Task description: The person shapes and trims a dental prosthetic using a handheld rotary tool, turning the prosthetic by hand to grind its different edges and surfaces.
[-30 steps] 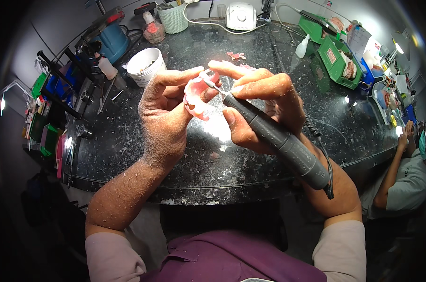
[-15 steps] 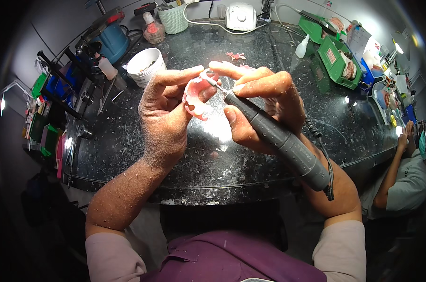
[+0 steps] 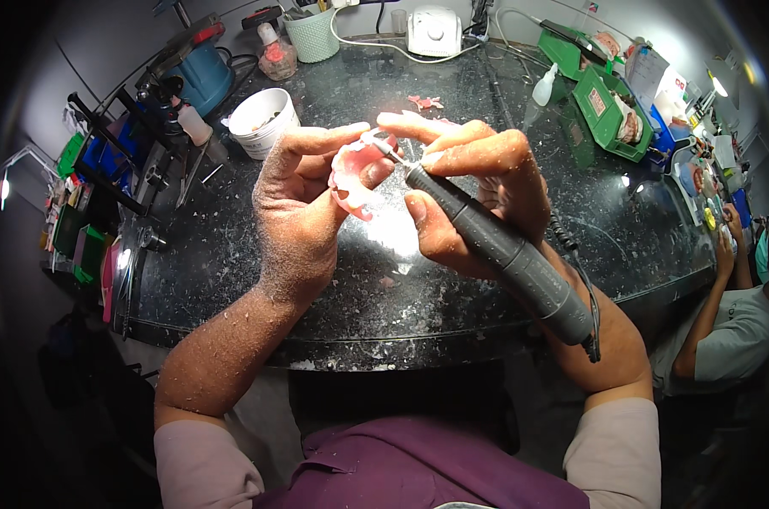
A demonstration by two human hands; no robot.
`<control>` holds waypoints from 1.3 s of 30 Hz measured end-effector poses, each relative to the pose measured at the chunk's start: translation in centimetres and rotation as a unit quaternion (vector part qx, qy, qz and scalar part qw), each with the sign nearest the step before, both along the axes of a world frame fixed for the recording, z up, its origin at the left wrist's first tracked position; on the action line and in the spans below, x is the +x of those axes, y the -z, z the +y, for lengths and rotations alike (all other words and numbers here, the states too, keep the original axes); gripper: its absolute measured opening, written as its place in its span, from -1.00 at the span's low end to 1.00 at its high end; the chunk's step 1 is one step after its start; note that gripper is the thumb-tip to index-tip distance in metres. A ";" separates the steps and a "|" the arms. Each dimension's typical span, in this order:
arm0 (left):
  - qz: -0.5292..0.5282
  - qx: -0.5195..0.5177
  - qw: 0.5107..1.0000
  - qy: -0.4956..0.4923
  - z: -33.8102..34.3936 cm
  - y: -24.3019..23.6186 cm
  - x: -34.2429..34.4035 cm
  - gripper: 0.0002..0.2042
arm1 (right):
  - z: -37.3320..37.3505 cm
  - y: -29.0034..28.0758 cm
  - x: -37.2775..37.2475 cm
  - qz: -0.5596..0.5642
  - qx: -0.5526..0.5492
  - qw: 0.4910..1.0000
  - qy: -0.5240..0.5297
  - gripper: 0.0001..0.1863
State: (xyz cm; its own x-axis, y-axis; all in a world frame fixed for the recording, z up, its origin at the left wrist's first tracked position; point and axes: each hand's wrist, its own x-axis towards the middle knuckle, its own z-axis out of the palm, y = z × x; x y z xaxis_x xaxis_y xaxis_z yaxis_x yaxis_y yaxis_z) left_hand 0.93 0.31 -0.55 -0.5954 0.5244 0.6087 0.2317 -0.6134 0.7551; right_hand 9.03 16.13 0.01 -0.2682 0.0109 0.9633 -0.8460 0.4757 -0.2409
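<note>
Dark speckled bench [image 3: 452,280] below; left hand [image 3: 304,212] fingers pinch pink denture [image 3: 355,170]; right hand [image 3: 478,191] fingers grip grey handpiece [image 3: 503,250], tip touching denture.

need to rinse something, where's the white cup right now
In the head view the white cup stands on the dark bench, upper left, just beyond the left hand and beside the blue machine.

Both hands meet above the middle of the dark counter [image 3: 452,280], and the stretch of top under and in front of them lies open apart from dust and chips. To the left a white tub [image 3: 263,124] and a rack of tools [image 3: 113,161] crowd the edge. Green bins [image 3: 609,106] block the right rear; a white box [image 3: 434,30] and cables line the back.
</note>
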 end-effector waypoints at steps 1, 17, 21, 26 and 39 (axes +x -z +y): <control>0.000 0.000 1.000 -0.001 -0.1 0.1 -0.1 -0.72 | -0.1 -0.1 0.0 0.000 0.000 1.000 -0.001 -0.62; 0.016 0.003 1.000 0.000 -0.1 0.4 -0.3 -0.70 | -0.1 0.1 0.2 -0.011 0.023 1.000 0.009 -0.56; 0.001 -0.025 1.000 -0.018 0.0 -0.1 0.0 -0.73 | 0.3 -0.3 0.1 0.005 0.089 0.996 0.018 -0.54; 0.010 -0.026 0.999 -0.030 0.2 0.1 0.0 -0.75 | -0.2 -0.1 0.1 -0.003 0.017 1.000 0.012 -0.54; 0.009 0.005 1.000 0.006 0.1 0.0 0.0 -0.71 | -0.3 0.0 -0.1 0.013 0.031 0.999 0.011 -0.55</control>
